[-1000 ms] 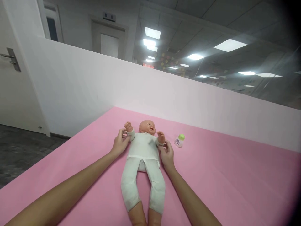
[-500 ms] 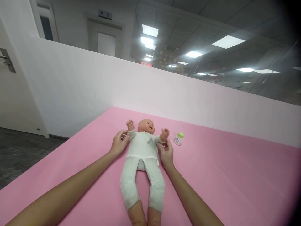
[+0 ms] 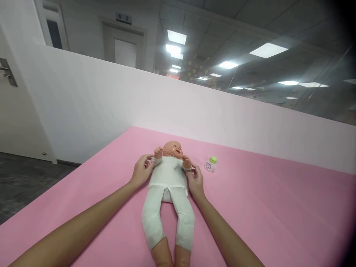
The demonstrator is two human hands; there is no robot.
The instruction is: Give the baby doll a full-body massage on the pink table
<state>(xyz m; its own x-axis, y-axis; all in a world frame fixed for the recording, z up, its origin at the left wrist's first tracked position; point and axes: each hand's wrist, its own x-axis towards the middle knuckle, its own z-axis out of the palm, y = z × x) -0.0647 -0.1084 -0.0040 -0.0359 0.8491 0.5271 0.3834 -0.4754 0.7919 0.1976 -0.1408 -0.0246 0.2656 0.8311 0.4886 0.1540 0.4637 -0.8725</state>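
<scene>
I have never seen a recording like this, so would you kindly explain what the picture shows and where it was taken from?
There is no machine here: a camera worn on a person's head looks forward and down at their own bare arms. On the pink surface a baby doll in a white suit lies on its back. The left hand has a grip on one doll arm, the right hand on the other. A small bottle with a green cap stands apart, beside the doll. A white wall runs behind.

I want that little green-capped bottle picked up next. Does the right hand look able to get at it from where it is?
Probably yes. The bottle lies alone on the pink mat, just beyond the right hand, with nothing between them. That hand is busy holding the doll by its arm, so it must let go first.
</scene>
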